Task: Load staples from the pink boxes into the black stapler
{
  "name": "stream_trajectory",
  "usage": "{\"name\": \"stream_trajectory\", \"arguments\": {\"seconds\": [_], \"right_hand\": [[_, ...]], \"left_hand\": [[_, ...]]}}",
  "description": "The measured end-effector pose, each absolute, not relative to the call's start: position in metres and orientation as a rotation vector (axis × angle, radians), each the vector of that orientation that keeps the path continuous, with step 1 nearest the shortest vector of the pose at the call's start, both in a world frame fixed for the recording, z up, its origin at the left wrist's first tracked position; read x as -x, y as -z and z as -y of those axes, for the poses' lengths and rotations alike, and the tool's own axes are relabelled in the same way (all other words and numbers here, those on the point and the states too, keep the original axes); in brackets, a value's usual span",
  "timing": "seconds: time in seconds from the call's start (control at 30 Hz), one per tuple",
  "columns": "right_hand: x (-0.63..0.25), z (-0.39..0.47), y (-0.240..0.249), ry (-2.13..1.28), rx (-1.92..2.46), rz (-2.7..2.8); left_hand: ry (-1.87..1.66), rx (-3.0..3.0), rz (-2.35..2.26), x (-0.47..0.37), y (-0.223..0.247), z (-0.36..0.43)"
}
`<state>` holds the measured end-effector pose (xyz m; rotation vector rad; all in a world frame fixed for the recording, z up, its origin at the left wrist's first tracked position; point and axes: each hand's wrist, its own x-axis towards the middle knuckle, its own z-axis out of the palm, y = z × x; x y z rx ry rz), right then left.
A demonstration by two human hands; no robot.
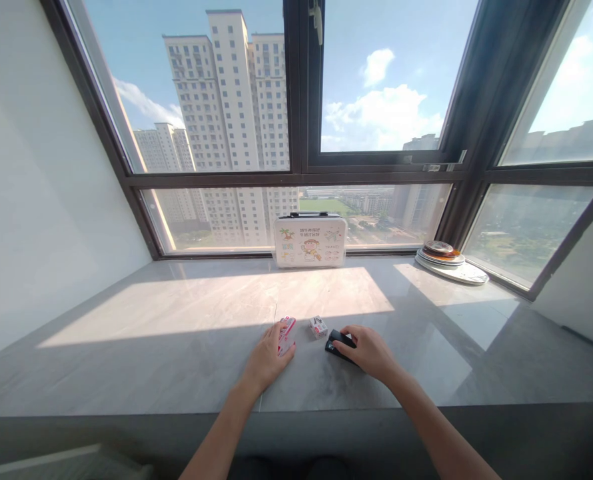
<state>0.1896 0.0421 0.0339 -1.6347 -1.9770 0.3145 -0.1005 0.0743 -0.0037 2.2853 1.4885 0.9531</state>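
On the grey sill, my left hand is closed around a pink-and-white flat box, its thumb along the near side and the fingers over the far left edge. My right hand grips a black stapler, which lies at a slant with its front end pointing left; the palm hides its rear. Between the two hands sits a small white carton with pink and dark print, touched by neither hand.
A white case with cartoon prints stands upright against the window. Stacked plates or lids lie in the right corner. The marble-like sill ends at a front edge close to my forearms, and sunlight falls across it.
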Motion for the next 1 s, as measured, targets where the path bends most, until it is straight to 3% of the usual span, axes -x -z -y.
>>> {"name": "stream_trajectory", "arguments": {"seconds": [0.37, 0.6, 0.83, 1.0], "right_hand": [[-0.181, -0.1, -0.025, -0.39, 1.695, 1.728], [-0.147, -0.086, -0.004, -0.692, 1.535, 1.656], [-0.122, -0.052, 0.008, -1.15, 1.285, 1.607], [-0.07, -0.056, 0.01, -1.285, 1.147, 1.624]], "left_hand": [[-1.097, -2.267, -1.725, 0.031, 0.015, -0.043], [-1.112, -2.24, -1.815, 0.0, 0.016, -0.045], [-1.097, -2.25, -1.803, 0.03, 0.023, -0.033], [-1.102, -2.253, -1.858, 0.089, 0.03, -0.033]]}}
